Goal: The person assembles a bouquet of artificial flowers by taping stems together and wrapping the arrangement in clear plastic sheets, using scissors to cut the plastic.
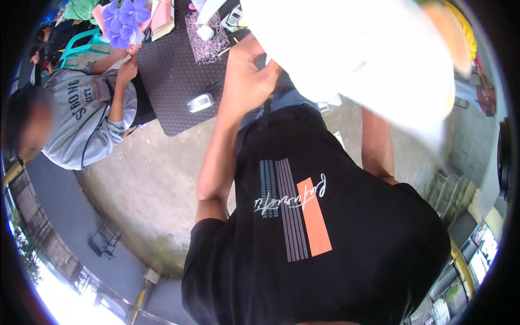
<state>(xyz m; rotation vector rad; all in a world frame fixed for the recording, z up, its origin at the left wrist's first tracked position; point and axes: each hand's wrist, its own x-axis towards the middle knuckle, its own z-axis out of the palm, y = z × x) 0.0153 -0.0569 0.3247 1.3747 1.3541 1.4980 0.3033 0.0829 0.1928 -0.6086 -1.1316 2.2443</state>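
Observation:
A large white sheet (346,54), very bright and partly blurred, is raised over the upper right, hiding part of the table. My left hand (249,73) is closed at the sheet's left edge, with its thumb and curled fingers gripping there. Behind the sheet rises my right forearm (377,143). At the sheet's far right edge my right hand (449,35) shows only as a smear, so its fingers cannot be read. A small white roll-like object (201,102) lies on the dark textured table (168,81), left of my left wrist.
On the left, a person in a grey sweatshirt (89,114) holds blue-purple flowers (125,21) by the table. A purple patterned mesh piece (207,46) and pink boxes (162,21) lie at the far side. A teal chair (81,43) stands behind; steps (447,189) rise at right.

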